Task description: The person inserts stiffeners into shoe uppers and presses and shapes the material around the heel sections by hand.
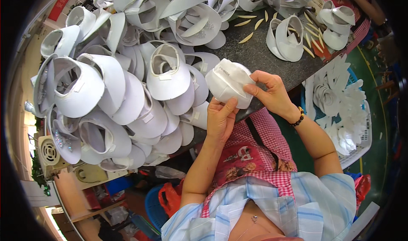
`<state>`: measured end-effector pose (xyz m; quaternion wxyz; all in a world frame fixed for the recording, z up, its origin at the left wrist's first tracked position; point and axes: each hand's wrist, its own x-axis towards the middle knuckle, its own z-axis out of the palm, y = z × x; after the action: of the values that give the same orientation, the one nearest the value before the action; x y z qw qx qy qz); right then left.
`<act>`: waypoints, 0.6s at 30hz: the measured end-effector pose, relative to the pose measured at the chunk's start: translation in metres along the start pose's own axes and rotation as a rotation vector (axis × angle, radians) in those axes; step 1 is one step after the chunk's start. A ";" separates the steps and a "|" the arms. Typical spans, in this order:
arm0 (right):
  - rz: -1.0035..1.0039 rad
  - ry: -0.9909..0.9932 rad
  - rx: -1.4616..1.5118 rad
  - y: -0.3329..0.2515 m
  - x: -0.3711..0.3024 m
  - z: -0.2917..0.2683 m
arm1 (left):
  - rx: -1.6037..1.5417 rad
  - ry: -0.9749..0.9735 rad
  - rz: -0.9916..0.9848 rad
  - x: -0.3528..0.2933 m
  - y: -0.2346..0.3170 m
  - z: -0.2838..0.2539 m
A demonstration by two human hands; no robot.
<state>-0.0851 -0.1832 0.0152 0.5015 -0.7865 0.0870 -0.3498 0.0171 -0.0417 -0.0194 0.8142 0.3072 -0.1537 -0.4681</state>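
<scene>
Near the table edge in front of me I hold a white visor point(227, 80), its curved panels turned up and a line of small dark print on its upper part. My left hand point(222, 117) pinches its lower edge between thumb and fingers. My right hand point(272, 91), with a dark beaded bracelet on the wrist, grips the right side, thumb on the near face. To the left, next to the held piece, lies a big heap of white visors point(172, 85), several with small pale tabs on their bands.
Cream curved strips point(245, 38) lie on the dark tabletop point(240, 49), beside a separate pair of visors point(289, 39). A white basket point(364, 132) of white pieces stands at right. Another person's arm point(369, 5) shows at far right. A blue basket point(155, 205) sits lower left.
</scene>
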 end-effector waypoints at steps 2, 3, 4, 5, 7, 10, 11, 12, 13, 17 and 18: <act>0.313 -0.001 0.120 -0.005 -0.001 0.005 | -0.051 0.044 -0.009 0.002 0.002 -0.002; 0.311 0.074 0.384 0.005 -0.002 0.016 | 0.009 0.024 0.000 0.004 -0.002 -0.006; 0.304 0.091 0.390 0.013 -0.002 0.018 | 0.023 0.012 -0.008 0.004 -0.002 -0.006; 0.333 0.047 0.392 0.019 -0.001 0.019 | 0.021 0.016 0.025 0.004 -0.002 -0.005; 0.385 -0.047 0.310 0.024 -0.001 0.017 | 0.023 0.019 0.050 0.003 -0.005 -0.006; -0.081 0.452 -0.246 -0.002 0.000 0.021 | 0.019 0.061 0.059 0.004 -0.006 -0.005; -0.166 0.378 -0.337 -0.007 -0.008 0.015 | -0.018 0.068 0.082 0.005 -0.007 -0.003; -0.162 0.378 -0.338 -0.010 -0.014 0.017 | -0.059 0.078 0.098 0.002 -0.009 0.000; -0.239 0.290 -0.467 -0.013 -0.019 0.020 | -0.060 0.081 0.095 0.000 -0.011 0.000; -0.279 0.204 -0.562 -0.009 -0.022 0.021 | -0.121 0.075 0.015 -0.003 -0.016 0.003; -0.269 0.190 -0.531 -0.008 -0.023 0.020 | -0.159 0.081 -0.013 -0.006 -0.015 0.005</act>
<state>-0.0912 -0.1533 0.0062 0.2174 -0.8583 0.1169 -0.4499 0.0010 -0.0435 -0.0250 0.8385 0.2613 -0.0808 -0.4712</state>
